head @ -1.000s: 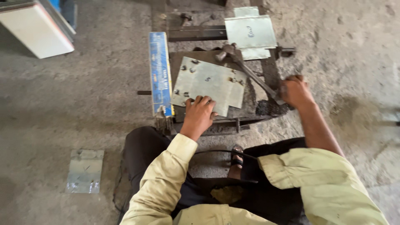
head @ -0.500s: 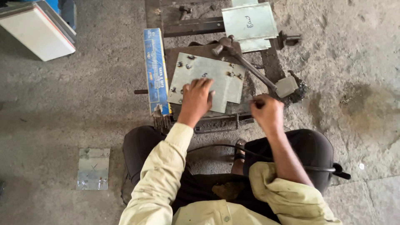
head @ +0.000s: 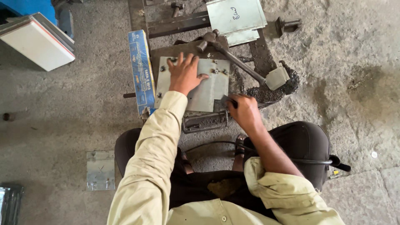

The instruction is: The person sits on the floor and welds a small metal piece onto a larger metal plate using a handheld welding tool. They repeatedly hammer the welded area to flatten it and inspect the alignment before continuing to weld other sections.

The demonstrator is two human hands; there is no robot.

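Fingers L: left hand (head: 184,75) lies flat w/ fingers (head: 192,60) spread apart, pressing down on the grey metal plate (head: 208,89)
Fingers R: right hand (head: 245,111) curled shut around a small dark tool (head: 228,101) at the plate's lower right corner, can't tell what kind of tool tbh
Plate: flat, roughly square, sits on a dark steel jig (head: 204,121) on the floor, small bolts (head: 215,71) near its edges
Hammer: long-handled hammer (head: 246,68) lies diagonal just right of the plate, head up by the top edge, a pale block at the lower end, dark grit piled beside it
Box: blue narrow box (head: 141,71) stands on edge, tight against the jig's left side
More plates: 2nd plate stack (head: 235,16) at the top of the jig, another small plate (head: 100,170) on the floor by the left knee
Boards: white flat boards (head: 37,39) top left, well apart from the work
Cable: black cable (head: 308,160) runs over the right thigh
Floor: rough grey concrete floor (head: 62,112), person seated low w/ knees either side of the jig
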